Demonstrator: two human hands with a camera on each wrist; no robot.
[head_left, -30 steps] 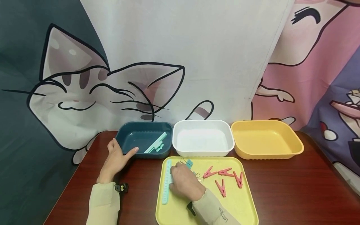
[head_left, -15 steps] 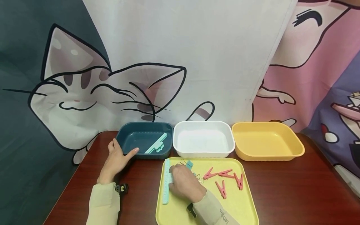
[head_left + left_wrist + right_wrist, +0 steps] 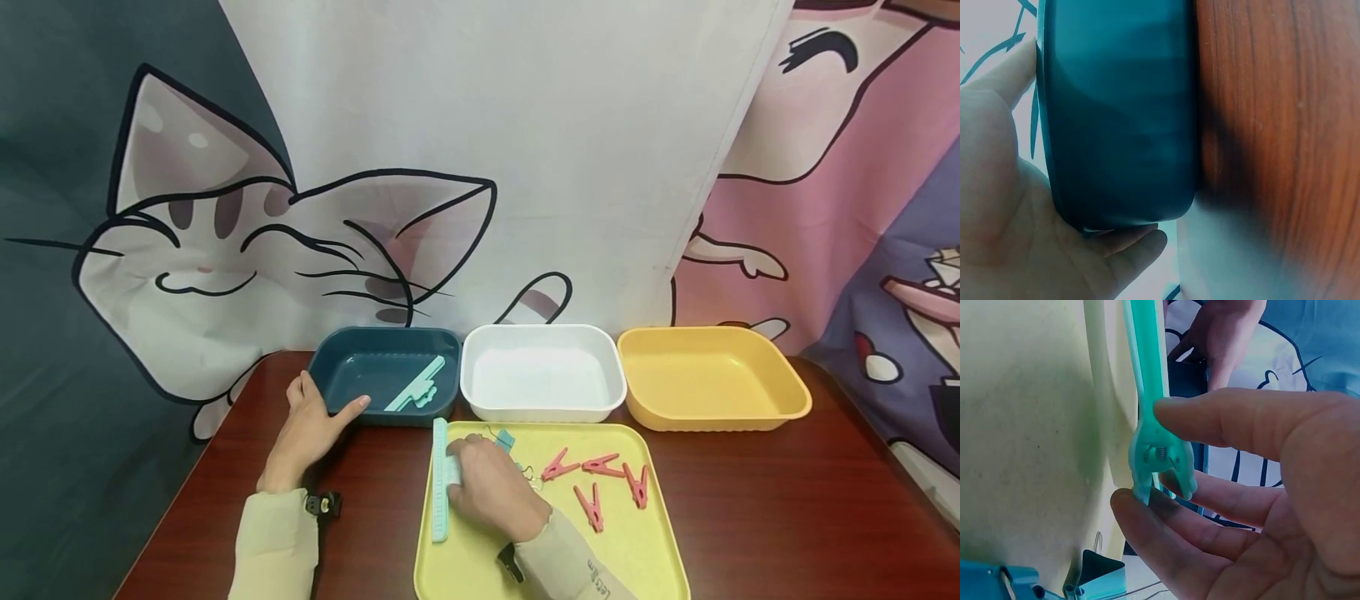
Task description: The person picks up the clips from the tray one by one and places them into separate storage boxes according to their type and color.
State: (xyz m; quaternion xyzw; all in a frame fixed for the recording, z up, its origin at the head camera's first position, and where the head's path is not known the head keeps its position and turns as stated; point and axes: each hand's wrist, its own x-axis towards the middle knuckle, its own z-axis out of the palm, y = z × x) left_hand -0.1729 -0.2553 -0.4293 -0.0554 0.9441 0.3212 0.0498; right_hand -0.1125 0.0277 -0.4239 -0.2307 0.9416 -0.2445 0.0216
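My left hand (image 3: 303, 429) holds the near left corner of a dark blue bin (image 3: 352, 379), thumb along the front rim and fingers at the left end. Seen from the left wrist, the bin's side (image 3: 1119, 125) fills the middle. One mint bag clip (image 3: 416, 387) lies slanted inside the bin. My right hand (image 3: 495, 487) pinches a second mint bag clip (image 3: 440, 487) by its handle end, over the yellow tray's left side. The right wrist view shows this clip's spring (image 3: 1161, 453) between thumb and fingers. Teal binder clips (image 3: 1104, 575) lie close by on the tray.
The yellow tray (image 3: 555, 575) also carries several pink clothespins (image 3: 591, 507) on its right half. Behind it stand a white bin (image 3: 543, 412) and a yellow bin (image 3: 712, 417), in a row with the blue one. A printed curtain (image 3: 585, 167) hangs behind the table (image 3: 787, 517).
The bag clip in my right hand has come up and slightly left, and now overlaps the tray's left rim. My left hand stays at the blue bin.
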